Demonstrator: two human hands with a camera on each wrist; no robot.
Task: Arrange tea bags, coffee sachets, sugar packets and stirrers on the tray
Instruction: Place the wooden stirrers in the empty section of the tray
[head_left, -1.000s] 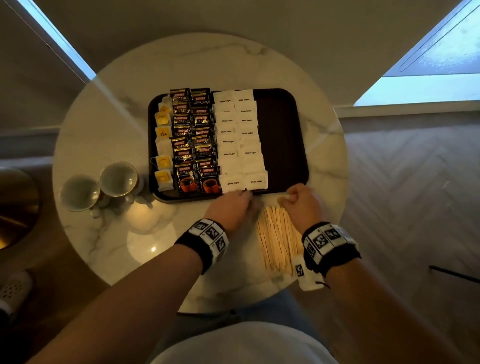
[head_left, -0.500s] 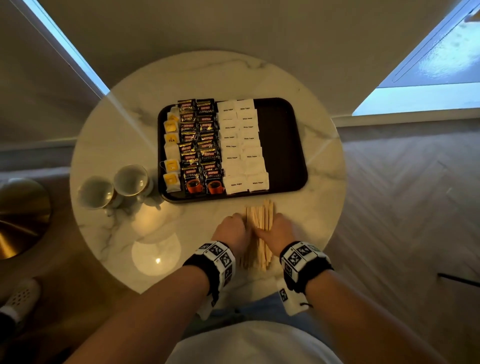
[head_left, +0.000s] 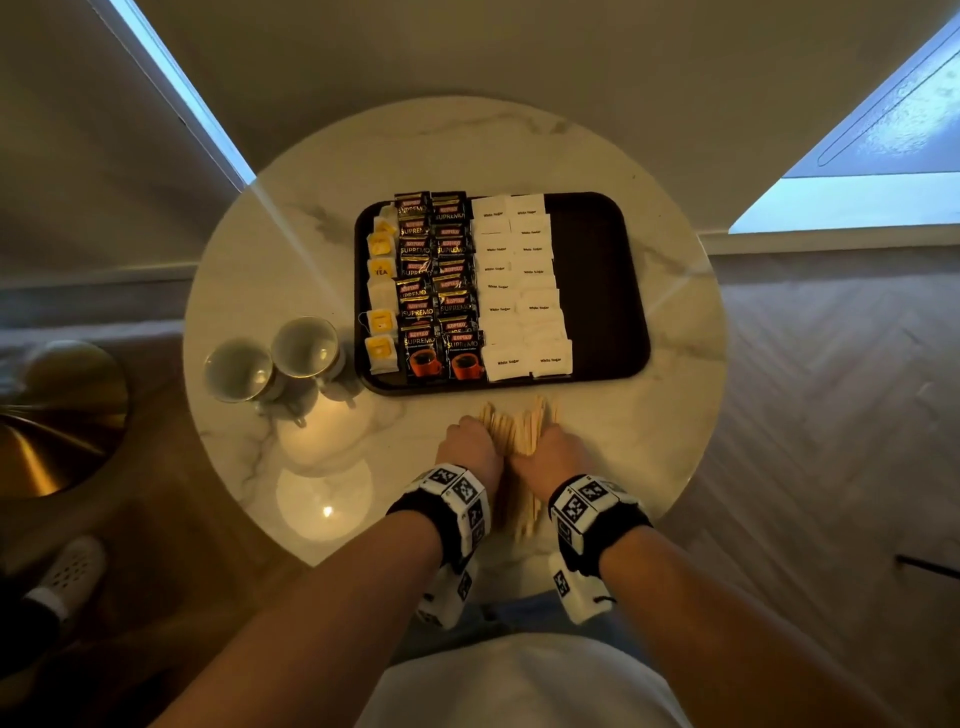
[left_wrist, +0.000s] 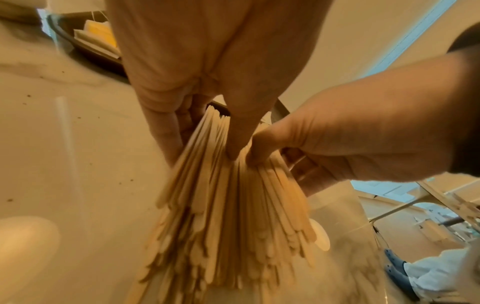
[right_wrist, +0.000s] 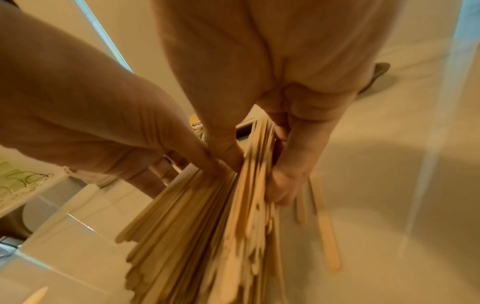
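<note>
Table: round white marble-patterned table (head_left: 311, 218), its near edge hidden behind the person's forearms in the head view.
Tray: dark brown rectangular plastic tray (head_left: 597, 270) on the table's far half; its right strip is bare.
Sugar packets: two columns of white paper sugar packets (head_left: 524, 291) in the tray's middle, overlapping so that only the nearest ones show whole.
Coffee sachets: two columns of black coffee sachets with orange cups printed on them (head_left: 436, 291), touching the sugar's left side.
Tea bags: one column of white-and-yellow tea bags (head_left: 382, 296) along the tray's left wall; the far ones are hard to make out.
Cups: two pale ceramic cups (head_left: 270, 358) left of the tray, just beside it.
Stirrers: bundle of flat light wooden stirrers (head_left: 514, 431) on the table just in front of the tray, its middle covered by both hands; a few loose ones (right_wrist: 327, 232) lie to its right.
Left hand: left hand (left_wrist: 197, 67) grips the bundle's left side, thumb on top, fingers curled under.
Right hand: right hand (right_wrist: 293, 86) clamps the right side likewise, thumbs touching.
</note>
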